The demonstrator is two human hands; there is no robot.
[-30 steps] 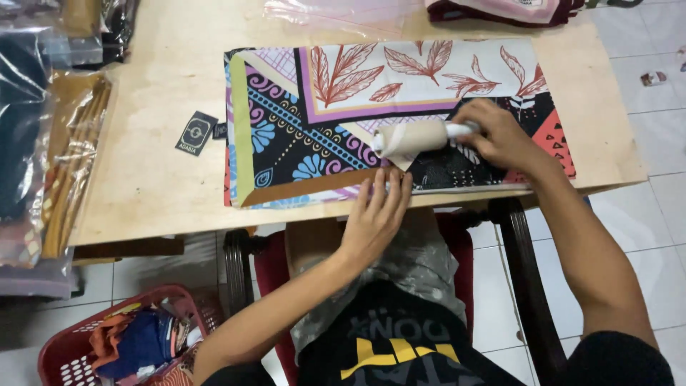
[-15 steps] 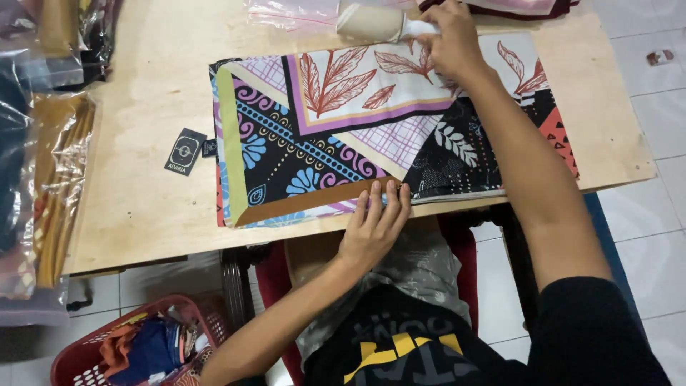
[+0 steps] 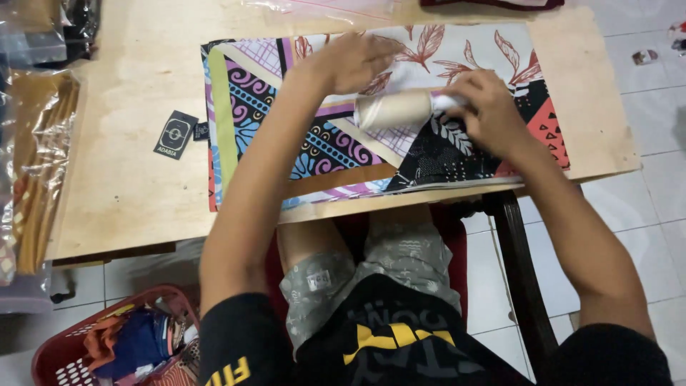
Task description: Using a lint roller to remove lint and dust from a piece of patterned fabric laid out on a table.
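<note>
A lint roller (image 3: 393,109) is held by its handle in the closed fingers of the right hand (image 3: 486,114), its pale drum lying crosswise, left to right, on a folded patterned cloth (image 3: 286,129) spread over a plywood table (image 3: 121,193). The drum sits directly left of the right hand and just below the left hand (image 3: 354,61), which is pressed flat on the cloth with fingers loosely spread and nothing gripped. Both forearms are stretched across the cloth, the left one covering its middle. A small black tag (image 3: 175,134) is seen just beside the cloth's left edge, and a red basket (image 3: 64,357) of garments stands on the floor below.
</note>
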